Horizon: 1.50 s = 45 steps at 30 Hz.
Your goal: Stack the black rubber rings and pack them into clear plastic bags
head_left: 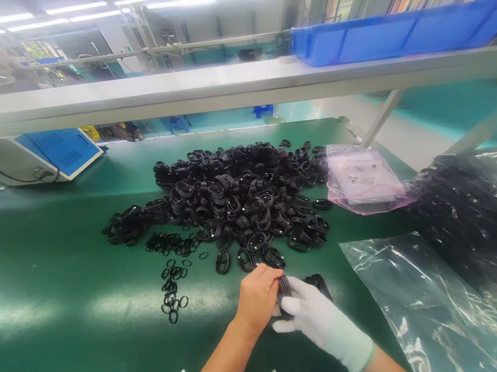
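Observation:
My bare left hand and my white-gloved right hand meet near the front of the green table. Between them is a coiled black cable, gripped by the fingers of both. Part of the coil is hidden by the glove. Just beyond my right hand lies a small stack of coiled cables. Past my hands rises a big heap of coiled black cables, a few loose coils at its near edge. Small black rings are scattered to the left, some gathered in a little pile.
A clear plastic bag lies flat at the right, beside a large bag full of black coils. A pinkish bag sits behind. Overhead, a shelf crosses the view with a blue bin. A blue-and-white machine stands back left.

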Each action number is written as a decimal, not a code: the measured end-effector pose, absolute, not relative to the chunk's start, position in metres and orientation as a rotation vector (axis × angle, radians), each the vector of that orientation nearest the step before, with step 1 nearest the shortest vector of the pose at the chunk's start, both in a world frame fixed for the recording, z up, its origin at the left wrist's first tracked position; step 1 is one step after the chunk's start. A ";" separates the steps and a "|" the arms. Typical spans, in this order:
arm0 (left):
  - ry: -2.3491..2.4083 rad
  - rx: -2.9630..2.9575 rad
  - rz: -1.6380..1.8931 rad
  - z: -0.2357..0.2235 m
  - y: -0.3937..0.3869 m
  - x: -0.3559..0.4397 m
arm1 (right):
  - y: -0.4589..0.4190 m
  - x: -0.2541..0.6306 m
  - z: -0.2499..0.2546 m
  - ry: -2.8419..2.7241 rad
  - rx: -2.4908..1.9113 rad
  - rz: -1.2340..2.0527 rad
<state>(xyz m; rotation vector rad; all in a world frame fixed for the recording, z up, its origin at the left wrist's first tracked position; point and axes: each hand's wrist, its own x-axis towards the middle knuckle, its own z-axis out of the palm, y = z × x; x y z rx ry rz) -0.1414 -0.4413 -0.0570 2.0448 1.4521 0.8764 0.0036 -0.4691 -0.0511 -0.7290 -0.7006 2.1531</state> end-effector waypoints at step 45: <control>1.613 2.087 -0.297 -0.103 -0.454 -0.110 | -0.447 0.072 -0.106 -1.582 -2.113 1.250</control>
